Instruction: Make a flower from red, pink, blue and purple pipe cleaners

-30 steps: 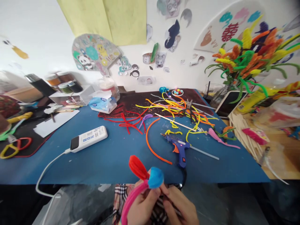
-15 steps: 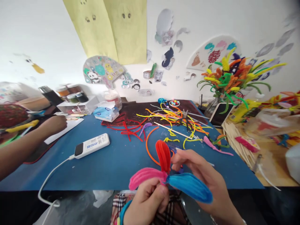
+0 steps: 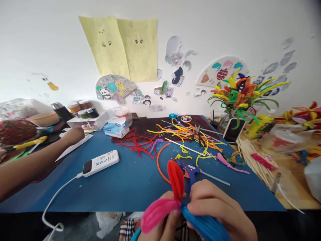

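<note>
My hands hold a bundle of fuzzy pipe-cleaner loops low in the view, above the near edge of the blue table mat (image 3: 135,187). It has a red loop (image 3: 176,179) standing up, a pink loop (image 3: 157,214) to the left and a blue loop (image 3: 203,224) to the lower right. My left hand (image 3: 163,228) grips it from below, and my right hand (image 3: 215,204) pinches the join. The fingers hide the join. Just beyond them lies a blue hot glue gun (image 3: 192,171), partly hidden by the red loop.
A co-worker's hand (image 3: 75,135) rests on white paper at the left. A white power bank (image 3: 100,163) with a cable, a tissue pack (image 3: 116,130), loose pipe cleaners, pliers (image 3: 197,133) and a vase of pipe-cleaner flowers (image 3: 235,97) stand around.
The co-worker's arm has come in from the left. My right hand has closed in on the join, and the blue loop has opened out. The view has tilted and shifted.
</note>
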A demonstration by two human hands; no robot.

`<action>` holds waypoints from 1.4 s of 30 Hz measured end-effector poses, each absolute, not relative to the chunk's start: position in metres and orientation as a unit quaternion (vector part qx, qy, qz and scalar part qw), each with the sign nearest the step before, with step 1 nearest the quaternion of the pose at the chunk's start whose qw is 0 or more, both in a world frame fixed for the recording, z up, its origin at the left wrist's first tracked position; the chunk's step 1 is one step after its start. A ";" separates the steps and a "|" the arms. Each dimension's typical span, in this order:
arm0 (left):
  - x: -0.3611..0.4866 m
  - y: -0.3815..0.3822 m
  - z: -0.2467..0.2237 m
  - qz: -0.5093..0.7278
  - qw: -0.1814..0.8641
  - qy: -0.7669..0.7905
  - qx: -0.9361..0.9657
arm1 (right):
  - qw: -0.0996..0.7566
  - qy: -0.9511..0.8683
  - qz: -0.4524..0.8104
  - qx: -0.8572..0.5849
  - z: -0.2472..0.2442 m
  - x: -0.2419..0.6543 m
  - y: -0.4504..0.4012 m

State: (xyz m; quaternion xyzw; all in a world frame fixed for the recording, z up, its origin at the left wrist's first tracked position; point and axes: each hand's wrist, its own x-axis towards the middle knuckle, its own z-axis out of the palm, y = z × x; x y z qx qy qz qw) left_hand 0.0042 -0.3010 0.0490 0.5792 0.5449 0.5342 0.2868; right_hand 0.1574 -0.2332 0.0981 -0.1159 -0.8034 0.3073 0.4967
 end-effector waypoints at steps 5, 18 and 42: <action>0.008 -0.307 0.039 0.528 0.231 0.543 0.611 | 0.529 -0.792 0.283 -0.113 0.090 0.161 -0.239; 0.010 -0.289 0.047 0.464 0.099 0.546 0.690 | 0.556 -0.761 0.296 -0.160 0.072 0.159 -0.234; 0.017 -0.283 0.048 0.458 0.145 0.581 0.657 | 0.527 -0.756 0.310 -0.234 0.062 0.151 -0.223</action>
